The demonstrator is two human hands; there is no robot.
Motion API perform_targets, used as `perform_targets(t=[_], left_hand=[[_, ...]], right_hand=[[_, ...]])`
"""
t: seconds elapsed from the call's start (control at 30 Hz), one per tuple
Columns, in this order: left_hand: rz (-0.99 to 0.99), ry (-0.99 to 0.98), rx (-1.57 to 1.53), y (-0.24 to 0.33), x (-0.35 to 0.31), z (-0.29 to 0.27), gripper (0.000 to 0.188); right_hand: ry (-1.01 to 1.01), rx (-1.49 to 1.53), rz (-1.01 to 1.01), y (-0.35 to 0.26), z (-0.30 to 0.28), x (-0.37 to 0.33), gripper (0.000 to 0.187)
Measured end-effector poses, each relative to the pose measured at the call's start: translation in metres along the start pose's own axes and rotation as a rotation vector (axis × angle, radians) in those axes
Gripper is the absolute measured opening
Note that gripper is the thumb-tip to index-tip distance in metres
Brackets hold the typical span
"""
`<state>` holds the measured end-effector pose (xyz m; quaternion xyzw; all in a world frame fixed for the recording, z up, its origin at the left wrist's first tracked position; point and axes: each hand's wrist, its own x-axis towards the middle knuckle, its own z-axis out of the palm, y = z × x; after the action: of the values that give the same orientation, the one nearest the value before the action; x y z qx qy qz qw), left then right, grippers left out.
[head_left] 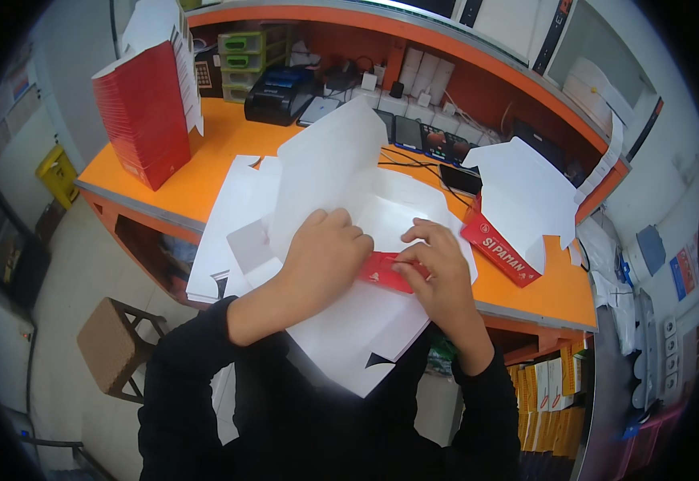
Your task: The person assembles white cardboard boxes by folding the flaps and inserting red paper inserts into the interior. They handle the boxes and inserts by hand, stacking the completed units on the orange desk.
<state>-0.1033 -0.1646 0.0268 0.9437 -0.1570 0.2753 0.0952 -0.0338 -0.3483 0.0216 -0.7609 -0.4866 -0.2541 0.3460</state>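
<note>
In front of you, at the near edge of an orange table (566,293), a part-folded white box (402,196) sits on flat white cardboard blanks (357,349). 1 large white panel stands raised at its left; its low red front panel (385,275) faces you. Your left hand (329,250) is at the left end of that front, fingers curled inward; its thumb is hidden, so you cannot tell what it grips. Your right hand (439,268) touches the red panel's right part, thumb and forefinger near each other, the other fingers loosely bent; whether they pinch the edge cannot be told.

To the right rests 1 red-and-white box (503,250), its white panel up. At the far left stands a tall stack of nested red boxes (145,116). Behind are a black printer (277,96) and several phones (408,134).
</note>
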Motion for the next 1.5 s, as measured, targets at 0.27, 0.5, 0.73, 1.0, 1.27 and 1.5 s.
perform_targets(t=[0.27,0.5,0.73,1.0,1.27,1.5], left_hand=[[0.079,0.011,0.035,-0.004,-0.007,0.008,0.006],[0.128,-0.038,0.042,-0.009,-0.004,0.014,0.007],[0.040,0.011,-0.001,-0.011,-0.009,0.011,0.006],[0.077,-0.014,-0.033,-0.013,-0.009,0.009,0.007],[-0.011,-0.080,-0.027,-0.011,-0.009,0.009,0.009],[-0.064,-0.098,-0.007,-0.008,-0.005,0.008,0.007]], right_hand=[[-0.439,0.089,0.315,0.006,-0.007,0.011,0.010],[-0.409,0.236,0.290,0.023,0.005,0.011,0.012],[-0.496,0.477,0.395,0.028,-0.006,0.020,0.019],[-0.562,0.515,0.334,0.033,-0.005,0.023,0.016],[-0.642,0.599,0.319,0.040,-0.008,0.021,0.015],[-0.506,0.591,0.335,0.038,-0.011,0.012,0.018]])
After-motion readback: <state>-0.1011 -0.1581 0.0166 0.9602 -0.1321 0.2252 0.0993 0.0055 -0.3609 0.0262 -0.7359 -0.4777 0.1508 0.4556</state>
